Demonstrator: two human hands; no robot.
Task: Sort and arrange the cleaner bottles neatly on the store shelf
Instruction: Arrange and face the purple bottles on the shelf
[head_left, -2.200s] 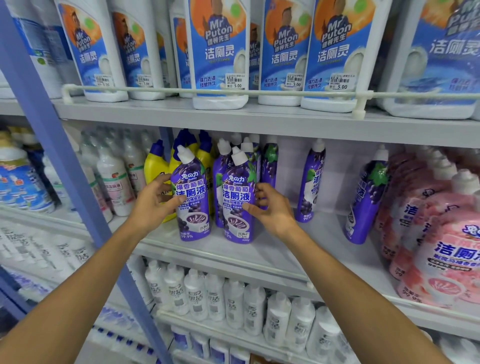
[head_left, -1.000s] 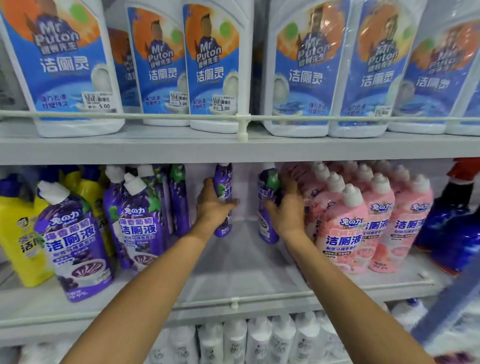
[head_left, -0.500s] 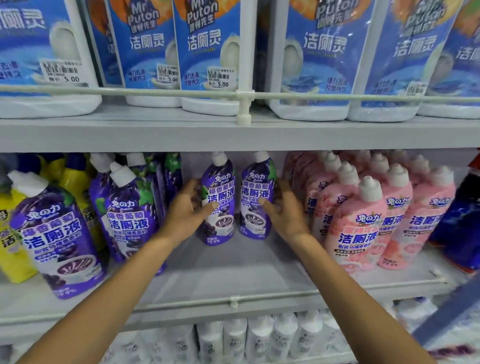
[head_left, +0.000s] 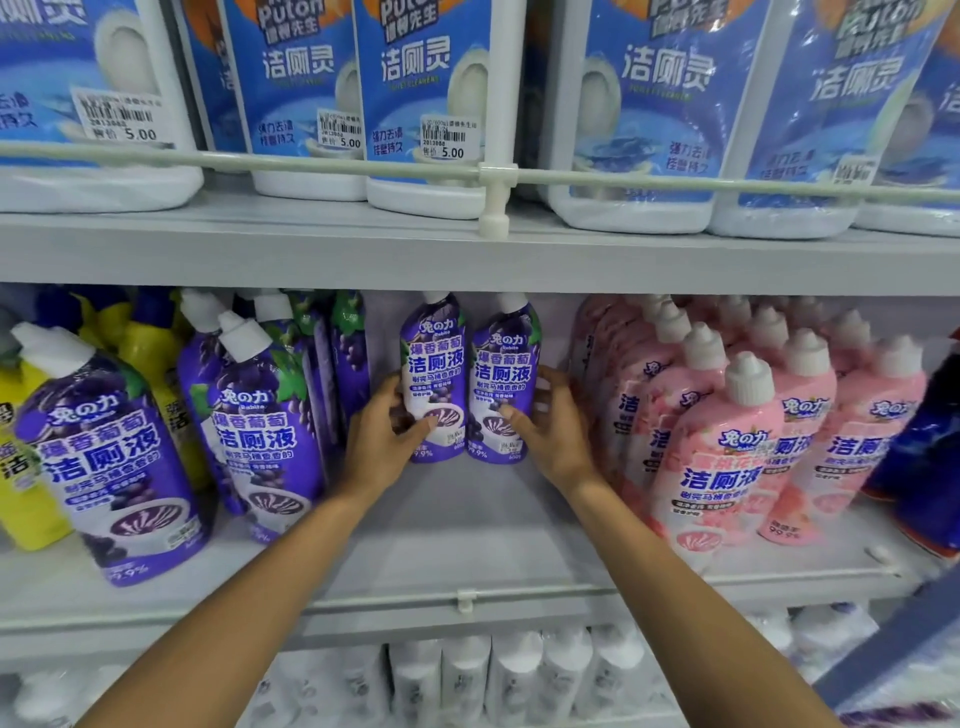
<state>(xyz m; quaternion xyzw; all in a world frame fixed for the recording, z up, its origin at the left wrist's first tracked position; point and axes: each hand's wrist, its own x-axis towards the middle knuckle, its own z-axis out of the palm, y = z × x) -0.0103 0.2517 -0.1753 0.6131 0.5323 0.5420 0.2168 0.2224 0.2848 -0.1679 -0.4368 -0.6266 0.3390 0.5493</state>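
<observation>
Two purple plastic cleaner bottles with white caps stand upright side by side, touching, at the back of the grey metal shelf (head_left: 467, 545), about the middle of its width. The left hand (head_left: 382, 431) grips the left purple bottle (head_left: 434, 358), with the thumb pressed on the front label and the fingers curled round the bottle's left side. The right hand (head_left: 550, 431) grips the right purple bottle (head_left: 501, 369) the same way, with the thumb on the front and the fingers wrapped round its right side. Both bottles' bases sit on the shelf.

To the left stands a cluster of the same purple bottles. The front purple bottle (head_left: 104, 457) is near the shelf edge, a second one (head_left: 260, 431) is just behind it, and at least three more are packed further back. At least two yellow bottles with dark blue caps (head_left: 150, 353) stand at the far left.

To the right, pink bottles with white caps (head_left: 722, 457) are packed in rows. At least eight caps show, and the rearmost are too blurred to count. A dark blue bottle (head_left: 930, 457) is at the right edge.

On the upper shelf six large white bottles with blue labels (head_left: 426, 104) stand behind a white rail (head_left: 311, 166). Three of them carry price stickers (head_left: 449, 137) reading 5.00. Below, a row of small white bottles (head_left: 519, 670) lines the lower shelf, too blurred to count.
</observation>
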